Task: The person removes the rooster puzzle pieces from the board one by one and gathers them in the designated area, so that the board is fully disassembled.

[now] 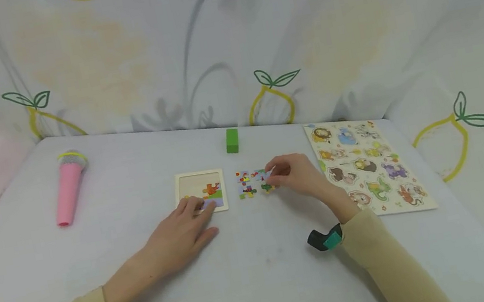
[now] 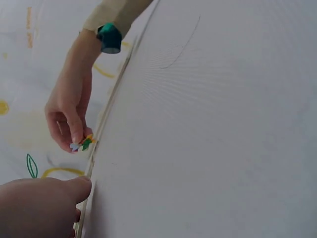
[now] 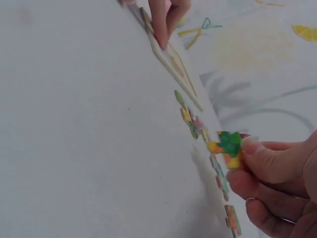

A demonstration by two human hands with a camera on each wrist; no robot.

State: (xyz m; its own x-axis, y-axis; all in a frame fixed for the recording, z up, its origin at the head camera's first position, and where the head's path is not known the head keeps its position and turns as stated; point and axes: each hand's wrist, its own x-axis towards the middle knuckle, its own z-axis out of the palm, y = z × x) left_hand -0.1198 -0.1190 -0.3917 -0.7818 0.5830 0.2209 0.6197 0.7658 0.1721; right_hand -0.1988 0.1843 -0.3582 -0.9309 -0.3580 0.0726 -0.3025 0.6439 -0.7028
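Note:
My left hand (image 1: 184,236) lies across the front edge of a small wooden puzzle tray (image 1: 197,173). Its fingertips touch the tray and partly cover the pieces in it; an orange-and-green piece (image 1: 211,190) shows beside them. To the right, my right hand (image 1: 297,175) pinches a jigsaw piece (image 3: 230,144), green, yellow and orange, between thumb and fingers. In the right wrist view that piece is held up off the table. Several loose jigsaw pieces (image 1: 246,191) lie on the table between the tray and my right hand, some partly hidden by its fingers.
A green block (image 1: 232,141) stands behind the loose pieces. A pink toy microphone (image 1: 68,189) lies at the far left. On the right is a board of animal pictures (image 1: 366,167), with my right forearm near its front left edge. A printed cloth (image 1: 204,44) hangs behind the table.

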